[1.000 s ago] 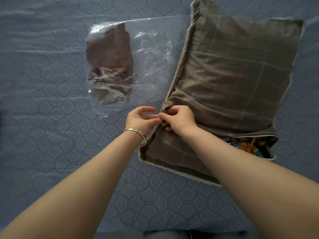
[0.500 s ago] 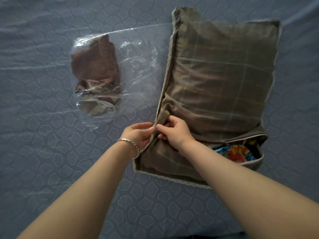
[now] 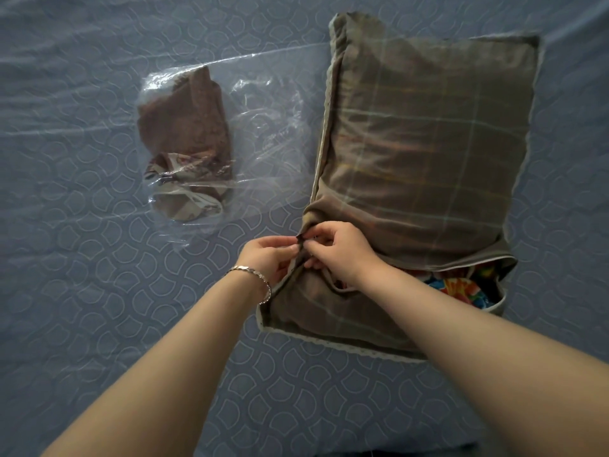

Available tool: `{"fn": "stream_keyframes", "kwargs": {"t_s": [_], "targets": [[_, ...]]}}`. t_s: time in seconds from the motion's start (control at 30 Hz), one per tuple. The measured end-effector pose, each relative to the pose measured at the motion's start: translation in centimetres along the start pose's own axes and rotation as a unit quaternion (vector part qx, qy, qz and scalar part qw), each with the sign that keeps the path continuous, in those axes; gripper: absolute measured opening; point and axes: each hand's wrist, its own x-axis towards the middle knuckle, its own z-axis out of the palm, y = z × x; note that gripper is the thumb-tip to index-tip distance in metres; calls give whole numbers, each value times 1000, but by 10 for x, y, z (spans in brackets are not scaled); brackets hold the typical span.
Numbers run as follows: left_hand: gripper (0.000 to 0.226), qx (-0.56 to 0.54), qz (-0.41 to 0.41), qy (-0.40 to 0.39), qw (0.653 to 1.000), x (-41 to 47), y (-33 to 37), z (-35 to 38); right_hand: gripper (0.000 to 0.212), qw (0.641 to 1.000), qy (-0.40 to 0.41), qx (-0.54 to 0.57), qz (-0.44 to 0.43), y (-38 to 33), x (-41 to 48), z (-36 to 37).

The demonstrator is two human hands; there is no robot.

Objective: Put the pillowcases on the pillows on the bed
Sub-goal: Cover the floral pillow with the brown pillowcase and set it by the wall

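Note:
A brown checked pillowcase (image 3: 418, 153) covers most of a pillow lying on the bed. The pillow's colourful printed fabric (image 3: 458, 290) shows through the open near end at the right. My left hand (image 3: 268, 258), with a silver bracelet on the wrist, and my right hand (image 3: 339, 250) meet at the near left edge of the pillowcase. Both pinch the fabric there between fingers and thumb. A second brown folded pillowcase (image 3: 184, 140) lies inside a clear plastic bag (image 3: 263, 136) to the left.
A grey-blue quilted bedspread (image 3: 82, 258) with a curved stitched pattern covers the whole bed. The plastic bag touches the pillow's left side. The spread lies bare to the left of my arms and in front of the pillow.
My hands have stayed on the pillowcase's near left edge, with the fingers working the fabric. The view has shifted slightly, so the pillow and bag sit a little differently in frame.

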Motion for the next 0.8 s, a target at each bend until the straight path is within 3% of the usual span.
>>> {"fn": "stream_keyframes", "kwargs": {"t_s": [0.1,0.2,0.4,0.5,0.63,0.8], "targets": [[17,34,31,-14,999,-2,-4,2,4,995,69,-65,9,-2,0,-1],[18,72,74,24,994,-2,-8,7,17,971,105,-214,15,-11,-5,-1],[15,118,175,126,969,-5,-7,10,22,920,110,-352,-131,-20,-7,6],[9,124,186,147,964,0,1,3,18,876,145,-370,-273,-13,-5,5],[15,158,171,146,961,9,7,-4,23,763,104,-478,-422,-15,1,-9],[25,120,97,252,955,37,15,-31,25,706,-2,-554,-442,-7,-7,-31]]}}
